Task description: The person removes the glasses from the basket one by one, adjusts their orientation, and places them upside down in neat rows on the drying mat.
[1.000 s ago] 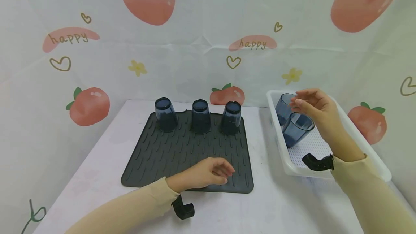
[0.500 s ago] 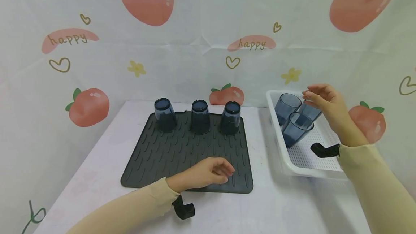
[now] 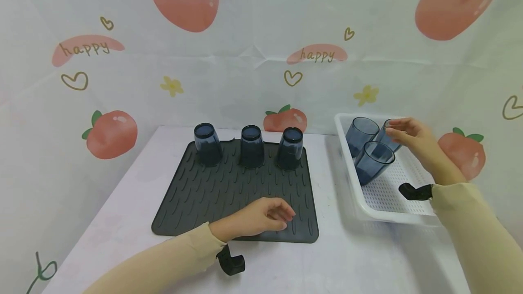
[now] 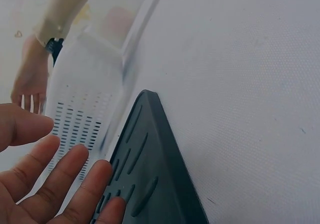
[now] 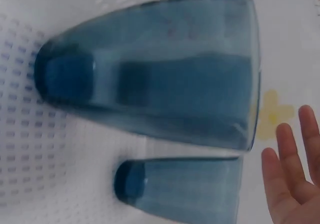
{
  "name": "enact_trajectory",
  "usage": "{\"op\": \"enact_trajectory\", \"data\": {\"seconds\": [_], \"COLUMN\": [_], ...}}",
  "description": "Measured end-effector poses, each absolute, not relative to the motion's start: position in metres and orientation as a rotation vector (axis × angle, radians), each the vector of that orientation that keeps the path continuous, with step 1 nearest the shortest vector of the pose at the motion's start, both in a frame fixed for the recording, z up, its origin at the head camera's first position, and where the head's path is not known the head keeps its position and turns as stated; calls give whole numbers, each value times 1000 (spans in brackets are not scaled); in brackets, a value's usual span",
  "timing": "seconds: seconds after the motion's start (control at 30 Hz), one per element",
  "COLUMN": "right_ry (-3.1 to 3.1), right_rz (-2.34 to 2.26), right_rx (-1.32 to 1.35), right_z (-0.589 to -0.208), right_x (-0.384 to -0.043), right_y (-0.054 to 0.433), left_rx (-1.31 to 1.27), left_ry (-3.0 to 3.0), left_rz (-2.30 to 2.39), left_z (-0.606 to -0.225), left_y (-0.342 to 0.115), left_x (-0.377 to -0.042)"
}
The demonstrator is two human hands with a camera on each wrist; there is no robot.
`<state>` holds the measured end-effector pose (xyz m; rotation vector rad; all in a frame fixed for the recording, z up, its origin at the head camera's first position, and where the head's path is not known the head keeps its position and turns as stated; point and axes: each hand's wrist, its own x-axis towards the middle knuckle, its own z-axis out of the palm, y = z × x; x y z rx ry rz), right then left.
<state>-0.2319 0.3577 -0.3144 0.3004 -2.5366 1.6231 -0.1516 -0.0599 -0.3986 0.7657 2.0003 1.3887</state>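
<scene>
My left hand (image 3: 261,216) hangs low over the front right part of a dark ridged drying mat (image 3: 229,198), fingers loosely bent with nothing between them. In the left wrist view its fingers (image 4: 75,169) are spread apart near the mat corner (image 4: 150,149). My right hand (image 3: 418,142) is at the rim of a blue glass (image 3: 386,137) at the back of a white basket (image 3: 361,205), partly covering it. Whether it touches that glass cannot be told; in the right wrist view its fingers (image 5: 285,169) look straight. Two more blue glasses, one in front (image 3: 372,162) and one behind left (image 3: 359,135), lean in the basket.
Three dark blue glasses stand upside down in a row along the mat's back edge: left (image 3: 208,146), middle (image 3: 251,149) and right (image 3: 290,151). A white cloth wall (image 3: 229,85) with fruit prints rises behind the table (image 3: 327,257).
My right hand moved right and up off the basket's left glasses, then came down at the back glass, which its move uncovered. The left hand stayed still.
</scene>
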Motion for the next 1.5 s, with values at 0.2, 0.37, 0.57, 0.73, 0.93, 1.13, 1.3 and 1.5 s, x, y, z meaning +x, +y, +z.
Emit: {"op": "enact_trajectory", "data": {"seconds": [0.2,0.37,0.57,0.73,0.93,1.13,1.3,1.5], "right_ry": [-2804,-2893,-3051,-3133,-3125,-3094,-3109,-3156], "right_rz": [1358,1349,1263,1202,1233,1282,1267,1216], "right_rx": [299,361,388,369,415,458,457,432], "right_z": [-324,-327,-325,-324,-329,-334,-335,-336], "right_x": [-238,-235,-229,-227,-229,-230,-230,-232], "right_y": [372,374,371,369,371,373,372,370], "left_rx": [775,785,783,778,773,771,781,782], "left_ry": [2002,2002,2002,2000,1999,1999,1995,1997], "left_rz": [1383,1377,1374,1376,1377,1376,1377,1381], "left_z": [-397,-399,-397,-395,-395,-396,-396,-394], "left_y": [-60,-60,-59,-58,-58,-57,-57,-57], "left_x": [-152,-153,-153,-152,-151,-151,-151,-151]}}
